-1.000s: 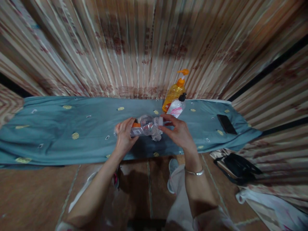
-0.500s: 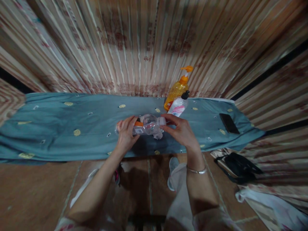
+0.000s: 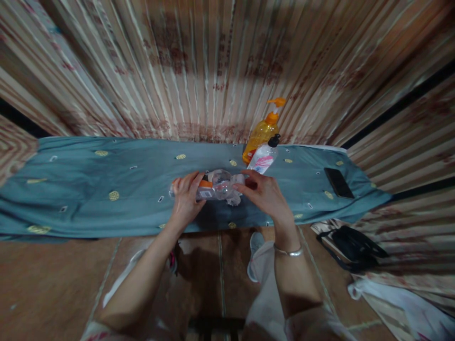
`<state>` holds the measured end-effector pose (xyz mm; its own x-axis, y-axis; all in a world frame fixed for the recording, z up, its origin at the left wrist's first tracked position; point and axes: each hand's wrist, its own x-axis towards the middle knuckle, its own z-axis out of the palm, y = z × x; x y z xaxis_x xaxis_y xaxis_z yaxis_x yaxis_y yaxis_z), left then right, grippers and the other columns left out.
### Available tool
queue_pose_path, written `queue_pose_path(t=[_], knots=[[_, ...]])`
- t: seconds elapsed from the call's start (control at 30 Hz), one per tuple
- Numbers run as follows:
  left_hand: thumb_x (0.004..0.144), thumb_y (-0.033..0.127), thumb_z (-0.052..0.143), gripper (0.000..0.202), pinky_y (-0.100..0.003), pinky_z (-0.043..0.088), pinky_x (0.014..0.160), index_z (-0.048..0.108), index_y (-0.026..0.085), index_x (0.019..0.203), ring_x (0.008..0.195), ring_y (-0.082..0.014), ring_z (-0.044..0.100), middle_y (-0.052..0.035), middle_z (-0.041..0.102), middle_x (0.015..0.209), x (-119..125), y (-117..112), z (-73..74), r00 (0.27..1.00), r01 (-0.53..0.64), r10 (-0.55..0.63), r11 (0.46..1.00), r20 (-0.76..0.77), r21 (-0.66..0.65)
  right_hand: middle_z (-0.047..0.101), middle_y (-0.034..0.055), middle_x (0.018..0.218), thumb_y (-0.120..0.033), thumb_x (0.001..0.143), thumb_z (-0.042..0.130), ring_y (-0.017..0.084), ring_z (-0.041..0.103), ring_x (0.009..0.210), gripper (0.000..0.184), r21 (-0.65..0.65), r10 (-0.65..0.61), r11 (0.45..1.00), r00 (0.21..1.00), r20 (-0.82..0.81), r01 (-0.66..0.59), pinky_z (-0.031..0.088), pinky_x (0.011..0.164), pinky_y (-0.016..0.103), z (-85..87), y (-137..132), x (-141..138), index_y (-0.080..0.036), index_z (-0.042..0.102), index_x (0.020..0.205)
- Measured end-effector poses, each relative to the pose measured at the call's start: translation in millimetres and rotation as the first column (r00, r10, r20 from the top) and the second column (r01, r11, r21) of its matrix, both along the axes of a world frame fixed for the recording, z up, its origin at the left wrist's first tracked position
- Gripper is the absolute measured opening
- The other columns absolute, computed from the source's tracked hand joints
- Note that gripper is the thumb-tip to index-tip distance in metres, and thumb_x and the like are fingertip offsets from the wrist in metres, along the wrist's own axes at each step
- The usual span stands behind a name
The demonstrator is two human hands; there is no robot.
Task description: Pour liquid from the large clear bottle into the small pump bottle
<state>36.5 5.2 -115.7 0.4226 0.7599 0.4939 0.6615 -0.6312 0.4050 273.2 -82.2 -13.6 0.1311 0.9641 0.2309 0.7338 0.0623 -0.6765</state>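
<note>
A clear plastic bottle (image 3: 221, 183) with an orange label lies sideways above the cloth-covered bench, its neck towards the right. My left hand (image 3: 187, 194) is wrapped around the labelled body. At the other end, my right hand (image 3: 265, 192) has thumb and fingers around the white cap (image 3: 238, 179). Below the neck a crumpled whitish tissue or cloth (image 3: 233, 199) shows, partly hidden by the bottle. Behind my right hand stand a yellow pump bottle (image 3: 260, 137) with an orange head and a clear bottle (image 3: 263, 158) with a pink-marked label and black top.
The bench has a teal cloth (image 3: 135, 208) with pineapple prints. A black phone (image 3: 338, 183) lies at its right end. Striped curtains (image 3: 199, 71) hang behind and at the sides. A black bag (image 3: 351, 246) sits low at the right, above the tiled floor (image 3: 53, 279).
My right hand has shifted slightly left at the cap, its wrist turning a little. My left hand and the bottle stay nearly in place.
</note>
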Motion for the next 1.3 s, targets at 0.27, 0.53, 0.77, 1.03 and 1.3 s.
queue_pose_path(t=[0.27, 0.53, 0.77, 1.03, 1.3], knots=[[0.079, 0.020, 0.068, 0.072, -0.059, 0.031, 0.122, 0.051, 0.021, 0.148, 0.140, -0.0378, 0.055, -0.0182, 0.060, 0.151, -2.9, 1.2, -0.1, 1.000, 0.003, -0.003, 1.000, -0.005, -0.004, 0.074, 0.0013, 0.074, -0.051, 0.095, 0.069, 0.018, 0.068, 0.067, 0.036, -0.053, 0.036, 0.998, 0.999, 0.002, -0.036, 0.046, 0.064, 0.027, 1.7, 0.4, -2.6, -0.018, 0.076, 0.109], [0.079, 0.020, 0.069, 0.072, -0.059, 0.032, 0.121, 0.050, 0.020, 0.148, 0.139, -0.0375, 0.056, -0.0189, 0.061, 0.151, -2.0, 0.1, -0.6, 1.000, 0.002, -0.002, 1.000, -0.008, 0.018, 0.081, 0.0080, 0.108, -0.049, 0.088, 0.078, 0.022, 0.075, 0.087, 0.054, 0.016, 0.036, 0.999, 0.998, -0.051, -0.035, 0.056, 0.078, 0.032, -1.8, 2.2, -2.4, -0.020, 0.070, 0.133], [0.079, 0.018, 0.067, 0.072, -0.061, 0.028, 0.123, 0.051, 0.020, 0.149, 0.141, -0.0381, 0.054, -0.0189, 0.060, 0.151, -2.5, 0.1, -0.9, 0.999, 0.001, -0.001, 1.000, -0.034, -0.003, 0.079, 0.0063, 0.084, -0.056, 0.095, 0.067, 0.022, 0.072, 0.075, 0.043, -0.018, 0.020, 1.000, 1.000, 0.023, -0.020, 0.056, 0.074, 0.033, -3.3, 3.7, -2.0, -0.018, 0.079, 0.111], [0.079, 0.019, 0.067, 0.071, -0.060, 0.028, 0.123, 0.052, 0.021, 0.149, 0.141, -0.0380, 0.054, -0.0189, 0.060, 0.151, -1.9, -0.2, 0.5, 1.000, 0.008, -0.008, 1.000, -0.018, -0.016, 0.078, 0.0051, 0.083, -0.052, 0.098, 0.063, 0.020, 0.071, 0.074, 0.039, -0.036, 0.023, 0.999, 0.998, 0.057, -0.021, 0.054, 0.074, 0.031, -1.6, 3.5, -3.9, -0.018, 0.079, 0.112], [0.078, 0.017, 0.068, 0.070, -0.061, 0.029, 0.123, 0.053, 0.020, 0.147, 0.140, -0.0378, 0.055, -0.0193, 0.061, 0.150, 1.5, -0.9, 2.3, 1.000, -0.007, 0.006, 0.999, -0.018, -0.036, 0.081, 0.0088, 0.103, -0.049, 0.095, 0.069, 0.024, 0.076, 0.088, 0.045, 0.004, 0.025, 1.000, 1.000, -0.002, -0.025, 0.059, 0.083, 0.036, -5.6, 6.2, -6.2, -0.020, 0.073, 0.129]])
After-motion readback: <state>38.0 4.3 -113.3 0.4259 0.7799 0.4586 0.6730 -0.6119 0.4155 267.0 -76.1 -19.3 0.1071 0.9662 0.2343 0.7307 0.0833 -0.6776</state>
